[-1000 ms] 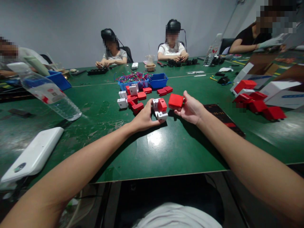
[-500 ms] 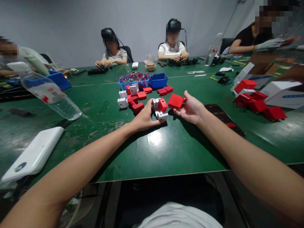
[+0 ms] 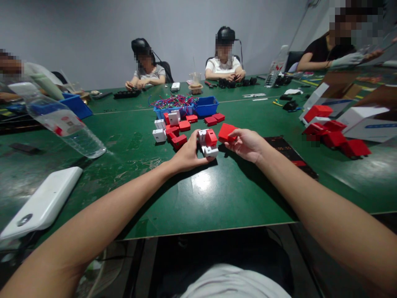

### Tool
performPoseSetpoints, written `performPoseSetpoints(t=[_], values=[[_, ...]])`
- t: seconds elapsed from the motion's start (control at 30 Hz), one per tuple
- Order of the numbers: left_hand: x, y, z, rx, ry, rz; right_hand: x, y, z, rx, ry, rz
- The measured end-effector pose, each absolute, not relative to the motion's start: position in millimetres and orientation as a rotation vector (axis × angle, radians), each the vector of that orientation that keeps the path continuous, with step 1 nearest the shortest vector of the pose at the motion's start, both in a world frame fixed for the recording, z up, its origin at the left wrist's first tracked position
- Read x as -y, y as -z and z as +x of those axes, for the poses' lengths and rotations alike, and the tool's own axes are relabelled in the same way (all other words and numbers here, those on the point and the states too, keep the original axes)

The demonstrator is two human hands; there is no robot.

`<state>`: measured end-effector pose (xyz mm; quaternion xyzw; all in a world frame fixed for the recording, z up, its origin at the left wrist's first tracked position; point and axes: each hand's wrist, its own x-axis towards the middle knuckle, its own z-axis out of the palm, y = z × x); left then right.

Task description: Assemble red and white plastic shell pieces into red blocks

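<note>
My left hand (image 3: 186,156) is closed around a white and red block assembly (image 3: 209,143) resting on the green table (image 3: 217,194). My right hand (image 3: 248,144) pinches a flat red cover piece (image 3: 226,132) just right of the assembly, close to touching it. A pile of loose red and white blocks (image 3: 173,130) lies just beyond my left hand.
Blue bins (image 3: 207,106) with coloured wires (image 3: 175,100) stand behind the pile. A tilted water bottle (image 3: 58,120) and a white device (image 3: 41,203) are at left. Red pieces (image 3: 338,136) and white boxes (image 3: 369,120) lie at right. A black tray (image 3: 288,151) sits under my right wrist. Other people sit across the table.
My right hand has turned palm-down and drawn the red cover piece left and lower, closer to the assembly. My left hand and the assembly have stayed put.
</note>
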<state>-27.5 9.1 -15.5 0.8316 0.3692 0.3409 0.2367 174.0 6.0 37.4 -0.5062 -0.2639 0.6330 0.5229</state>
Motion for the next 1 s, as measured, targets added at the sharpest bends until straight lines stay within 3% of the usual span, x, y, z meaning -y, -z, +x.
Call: performPoseSetpoints(t=[1.0], values=[[-8.1,15.6,-27.8,-1.036,-0.919,2.282,-4.8,-34.2,175.5,0.743,-1.465,-1.139]])
